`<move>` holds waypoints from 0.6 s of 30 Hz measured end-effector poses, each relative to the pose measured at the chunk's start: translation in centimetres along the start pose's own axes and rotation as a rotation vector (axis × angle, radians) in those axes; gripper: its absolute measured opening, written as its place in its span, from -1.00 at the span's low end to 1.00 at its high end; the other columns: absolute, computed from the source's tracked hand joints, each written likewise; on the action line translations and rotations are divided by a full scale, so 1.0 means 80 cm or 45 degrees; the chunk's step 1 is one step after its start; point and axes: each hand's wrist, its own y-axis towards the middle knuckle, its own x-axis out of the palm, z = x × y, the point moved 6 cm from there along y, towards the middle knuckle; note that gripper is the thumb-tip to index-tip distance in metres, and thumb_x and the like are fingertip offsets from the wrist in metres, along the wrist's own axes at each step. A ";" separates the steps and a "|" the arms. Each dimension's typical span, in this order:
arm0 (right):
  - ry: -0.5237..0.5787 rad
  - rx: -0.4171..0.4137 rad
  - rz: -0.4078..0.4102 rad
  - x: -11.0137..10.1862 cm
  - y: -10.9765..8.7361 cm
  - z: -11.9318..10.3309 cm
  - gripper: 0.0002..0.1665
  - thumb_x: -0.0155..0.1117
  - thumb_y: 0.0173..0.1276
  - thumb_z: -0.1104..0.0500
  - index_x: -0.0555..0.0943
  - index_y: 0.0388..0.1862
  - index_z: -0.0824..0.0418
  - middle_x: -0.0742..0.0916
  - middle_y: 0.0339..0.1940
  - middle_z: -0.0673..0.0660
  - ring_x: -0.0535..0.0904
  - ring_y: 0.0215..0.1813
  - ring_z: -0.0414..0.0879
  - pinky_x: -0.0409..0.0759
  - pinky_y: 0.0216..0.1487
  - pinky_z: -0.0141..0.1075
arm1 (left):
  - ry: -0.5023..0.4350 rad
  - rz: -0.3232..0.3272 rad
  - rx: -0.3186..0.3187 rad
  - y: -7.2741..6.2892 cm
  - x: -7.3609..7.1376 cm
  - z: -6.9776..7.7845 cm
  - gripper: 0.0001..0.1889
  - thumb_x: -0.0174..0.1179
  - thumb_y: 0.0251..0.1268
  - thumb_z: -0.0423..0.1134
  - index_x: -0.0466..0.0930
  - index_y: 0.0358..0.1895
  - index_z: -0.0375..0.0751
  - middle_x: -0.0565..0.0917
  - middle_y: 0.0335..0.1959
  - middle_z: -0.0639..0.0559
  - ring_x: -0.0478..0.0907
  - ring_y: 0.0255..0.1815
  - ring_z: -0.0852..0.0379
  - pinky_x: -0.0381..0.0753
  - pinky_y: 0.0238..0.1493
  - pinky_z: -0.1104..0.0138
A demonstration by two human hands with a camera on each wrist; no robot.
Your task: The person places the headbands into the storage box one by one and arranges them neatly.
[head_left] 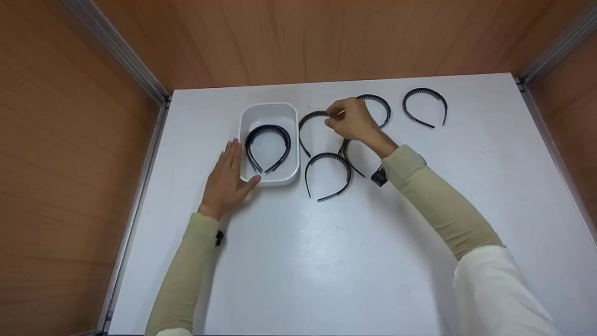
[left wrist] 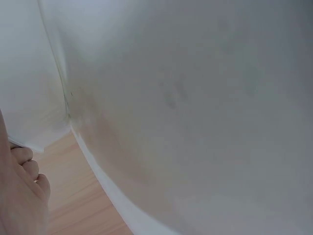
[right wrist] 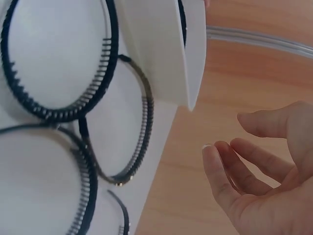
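Note:
My left hand (head_left: 225, 182) lies along the left side of a white plastic tub (head_left: 298, 163), fingers straight and thumb at its front corner. Inside the tub sit black toothed headbands (head_left: 268, 127), stacked together. Over the loose headbands to the right hovers my right hand (head_left: 353, 120), bent at the fingers. Its thumb and fingertips stand apart in the right wrist view, with nothing between them. Beneath and beside it are a headband (head_left: 308, 116) next to the tub, one behind (head_left: 388, 108), one nearer me (head_left: 349, 172), and another partly hidden by the hand (head_left: 355, 169).
Farther right, a separate headband (head_left: 424, 90) lies near the back of the white table (head_left: 298, 270). Wooden panels (head_left: 298, 42) enclose the back and both sides, with metal rails (head_left: 130, 51) at the corners.

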 end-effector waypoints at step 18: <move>-0.050 0.077 0.102 -0.052 -0.023 0.062 -0.66 0.38 0.47 0.23 0.76 0.12 0.40 0.80 0.06 0.35 0.78 0.13 0.24 0.80 0.07 0.04 | -0.005 -0.001 -0.016 -0.006 -0.002 -0.003 0.11 0.10 0.52 0.38 -0.16 0.75 -0.36 -0.10 0.80 -0.20 -0.20 0.83 -0.11 -0.13 0.81 0.06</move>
